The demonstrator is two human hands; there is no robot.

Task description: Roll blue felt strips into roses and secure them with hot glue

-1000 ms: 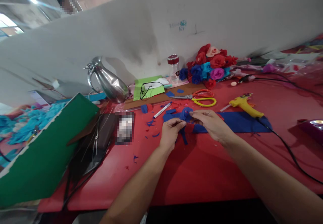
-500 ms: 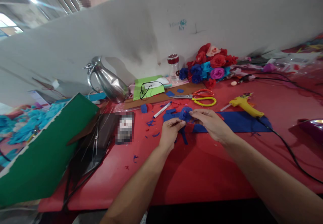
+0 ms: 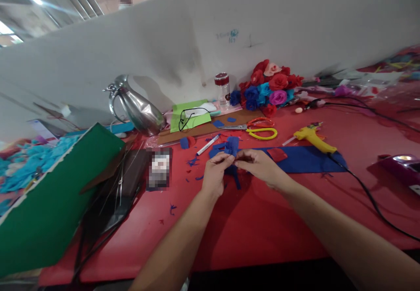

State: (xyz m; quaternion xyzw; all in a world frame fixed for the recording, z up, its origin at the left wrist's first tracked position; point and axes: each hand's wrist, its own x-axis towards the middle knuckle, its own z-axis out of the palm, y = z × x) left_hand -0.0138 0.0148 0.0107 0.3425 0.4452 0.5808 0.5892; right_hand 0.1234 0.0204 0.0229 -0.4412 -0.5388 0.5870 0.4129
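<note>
My left hand (image 3: 214, 175) is closed, its thumb and fingertips pinching the lower part of a small blue paper flower (image 3: 232, 145) with upright petals. My right hand (image 3: 259, 165) is closed too, pinching at the flower's base, where the fingertips of both hands nearly meet. The exact part between the right fingertips is too small to make out. Beneath and behind the hands lies a long blue paper strip (image 3: 311, 159), with a red paper piece (image 3: 277, 154) on it beside my right hand. Blue scraps (image 3: 193, 162) are scattered left of my left hand.
Scissors (image 3: 261, 133), a white marker (image 3: 208, 145) and a yellow glue gun (image 3: 315, 139) lie beyond the hands. Paper roses (image 3: 278, 82), a jar (image 3: 222, 90) and a tilted metal jug (image 3: 139, 109) stand along the wall. A green board (image 3: 62, 203) slants at left.
Both hands have shifted slightly left in view with the flower. My right fingertips have dropped from the petals to its base, and the petals now stand upright. The view has turned slightly.
</note>
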